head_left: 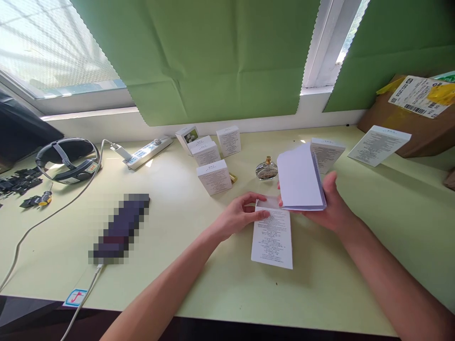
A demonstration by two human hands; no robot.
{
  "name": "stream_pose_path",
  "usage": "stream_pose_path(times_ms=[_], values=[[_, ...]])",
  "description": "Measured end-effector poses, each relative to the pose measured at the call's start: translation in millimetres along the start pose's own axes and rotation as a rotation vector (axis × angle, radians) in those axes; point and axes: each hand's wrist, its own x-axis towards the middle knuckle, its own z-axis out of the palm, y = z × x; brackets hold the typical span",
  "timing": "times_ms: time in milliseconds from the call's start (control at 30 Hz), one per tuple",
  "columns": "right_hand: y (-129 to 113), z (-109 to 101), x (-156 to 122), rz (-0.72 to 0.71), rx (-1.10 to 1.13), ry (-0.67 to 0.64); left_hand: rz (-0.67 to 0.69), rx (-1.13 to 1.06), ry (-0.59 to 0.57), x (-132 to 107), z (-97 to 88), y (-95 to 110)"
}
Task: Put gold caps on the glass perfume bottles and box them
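My left hand pinches the upper end of a white printed carton, thumb on the lettered face and fingers behind its top edge. The carton lies tilted toward me, lines of small text facing up. In my right hand is a folded white cardboard piece, plain on the side I see, gripped between thumb and fingers. Its lower edge hangs over the carton's top end. Just behind my hands stands a glass perfume bottle with a gold neck. A gold cap lies to its left, partly hidden by a box.
Several white printed boxes stand at the back of the table. A power strip, a headset, a pixelated dark phone and a cable occupy the left. A brown cardboard box sits back right.
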Motion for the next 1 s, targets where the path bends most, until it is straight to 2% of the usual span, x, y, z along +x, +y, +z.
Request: stream_pose_path(times_ms=[167, 267, 400, 500, 567, 767, 867, 1000], values=[[-12.5, 10.4, 1.3, -0.004, 0.025, 0.011, 0.034, 0.015, 0.003, -1.4, 0.6, -0.1], [-14.8, 9.7, 1.7, -0.039, 0.019, 0.039, 0.103, -0.025, 0.019, -2.0, 2.7, 1.4], [-16.1, 7.8, 0.5, -0.120, -0.006, 0.148, 0.308, -0.048, 0.130, -1.9, 4.2, 2.3], [-19.2, 9.3, -2.2, -0.188, -0.088, 0.251, 0.481, 0.070, 0.262, -2.2, 4.1, 1.5], [-21.4, 12.6, -4.6, -0.266, -0.147, 0.281, 0.549, 0.176, 0.298, -3.1, 4.6, 1.1], [-14.7, 34.5, -14.1, -0.577, -0.407, 0.396, 0.520, 0.229, 0.176, -6.4, 12.3, 0.7], [-4.0, 41.8, -17.8, -0.610, -0.595, 0.368, 0.546, 0.215, 0.168, -6.8, 16.3, -0.3], [4.1, 37.5, -17.7, -0.577, -0.722, 0.332, 0.603, 0.198, 0.177, -6.5, 18.2, -1.2]])
